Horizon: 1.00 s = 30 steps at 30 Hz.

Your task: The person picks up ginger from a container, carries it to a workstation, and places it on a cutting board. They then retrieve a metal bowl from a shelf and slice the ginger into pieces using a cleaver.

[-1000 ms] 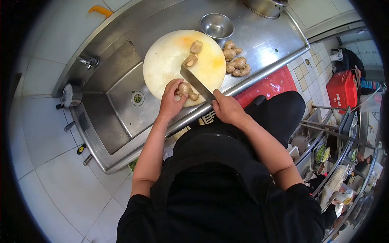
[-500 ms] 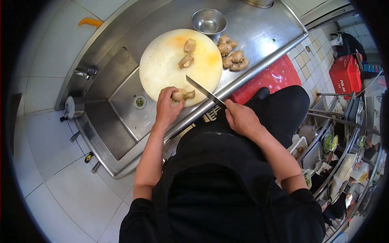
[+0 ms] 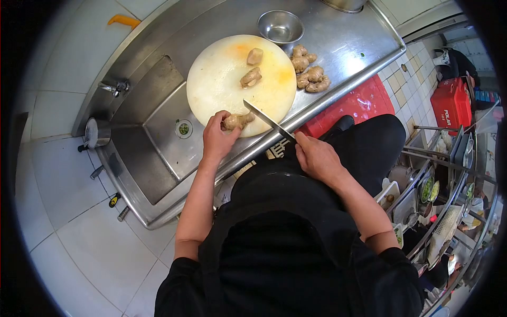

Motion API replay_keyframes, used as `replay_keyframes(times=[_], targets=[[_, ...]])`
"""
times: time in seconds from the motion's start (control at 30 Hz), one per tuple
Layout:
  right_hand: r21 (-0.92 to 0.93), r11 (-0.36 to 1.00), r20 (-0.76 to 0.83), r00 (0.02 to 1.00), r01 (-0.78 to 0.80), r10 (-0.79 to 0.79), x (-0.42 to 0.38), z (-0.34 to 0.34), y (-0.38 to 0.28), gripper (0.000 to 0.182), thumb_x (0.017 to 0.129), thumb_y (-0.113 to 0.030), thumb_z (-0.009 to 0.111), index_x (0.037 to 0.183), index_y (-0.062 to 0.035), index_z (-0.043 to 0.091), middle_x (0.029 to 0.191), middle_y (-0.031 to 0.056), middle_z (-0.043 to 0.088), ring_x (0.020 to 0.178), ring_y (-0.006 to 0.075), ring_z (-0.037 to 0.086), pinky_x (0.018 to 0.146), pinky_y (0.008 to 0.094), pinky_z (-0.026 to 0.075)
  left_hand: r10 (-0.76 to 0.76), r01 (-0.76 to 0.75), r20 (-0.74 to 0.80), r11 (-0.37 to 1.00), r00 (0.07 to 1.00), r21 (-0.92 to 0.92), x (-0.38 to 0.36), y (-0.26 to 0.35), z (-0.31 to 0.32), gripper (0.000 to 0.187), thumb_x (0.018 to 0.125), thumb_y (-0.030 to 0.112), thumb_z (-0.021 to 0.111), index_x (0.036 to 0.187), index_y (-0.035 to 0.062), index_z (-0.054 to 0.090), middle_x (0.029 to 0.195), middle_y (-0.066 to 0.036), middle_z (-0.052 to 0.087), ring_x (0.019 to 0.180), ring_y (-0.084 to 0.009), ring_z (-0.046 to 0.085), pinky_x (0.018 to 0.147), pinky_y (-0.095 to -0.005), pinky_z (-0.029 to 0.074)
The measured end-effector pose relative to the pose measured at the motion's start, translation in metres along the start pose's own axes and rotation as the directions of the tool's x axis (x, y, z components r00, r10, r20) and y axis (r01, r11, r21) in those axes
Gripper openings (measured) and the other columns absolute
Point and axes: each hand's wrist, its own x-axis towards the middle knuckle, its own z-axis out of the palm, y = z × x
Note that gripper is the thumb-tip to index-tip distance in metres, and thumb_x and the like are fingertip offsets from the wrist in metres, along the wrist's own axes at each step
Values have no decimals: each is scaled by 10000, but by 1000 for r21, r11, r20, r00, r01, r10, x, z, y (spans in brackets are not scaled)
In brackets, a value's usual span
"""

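My left hand (image 3: 218, 138) grips a piece of ginger (image 3: 236, 121) at the near left edge of the round cutting board (image 3: 211, 74). In my right hand (image 3: 318, 157) is a knife (image 3: 264, 117), its blade reaching over the board to the right of that ginger, apart from it. Two cut ginger pieces lie farther back on the board, a smaller one (image 3: 254, 56) and a longer one (image 3: 251, 77). Whole ginger roots (image 3: 314, 79) rest on the steel counter right of the board.
An empty metal bowl (image 3: 281, 27) stands behind the board. To the left is a steel sink (image 3: 158, 132) with a tap (image 3: 114, 87). A red lid (image 3: 351, 108) lies below the counter edge. Shelves with trays (image 3: 406, 203) stand at the right.
The ginger in my left hand has turned, its narrow end now pointing more up and right. The board, bowl and roots have shifted slightly in view with the camera.
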Motion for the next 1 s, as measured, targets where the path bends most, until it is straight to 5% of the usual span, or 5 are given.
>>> replay_keyframes(times=[0.17,0.27,0.47,1.0], targets=[[-24,1000,41,999,-4,5,1,0,2,140,983,-147,527,1066,-38,496,884,251,665,864,459,665,771,576,517,-45,46,32,999,998,-22,10,-4,0,454,802,214,805,1207,61,667,1094,-134,685,947,-259,685,857,-366,559],[-4,1000,44,999,17,-16,0,1,-1,135,982,-140,526,1065,-38,492,883,253,666,860,460,665,767,576,515,56,-56,-13,998,998,-1,10,-7,1,459,801,223,807,1211,64,675,1069,-127,688,923,-241,680,845,-353,560],[6,1000,64,998,-29,28,2,2,-2,156,996,-157,549,1070,-31,495,898,242,656,902,460,649,779,563,500,-116,116,49,993,992,-15,7,3,-4,447,796,247,852,1161,50,687,1059,-116,687,879,-216,662,816,-339,554],[9,1000,16,1000,4,-4,1,6,-7,156,984,-152,533,1076,-33,493,875,254,664,842,458,671,749,574,523,10,-9,-50,1000,999,27,-8,8,3,431,797,184,863,1141,48,642,1054,-136,672,928,-255,687,837,-365,564]])
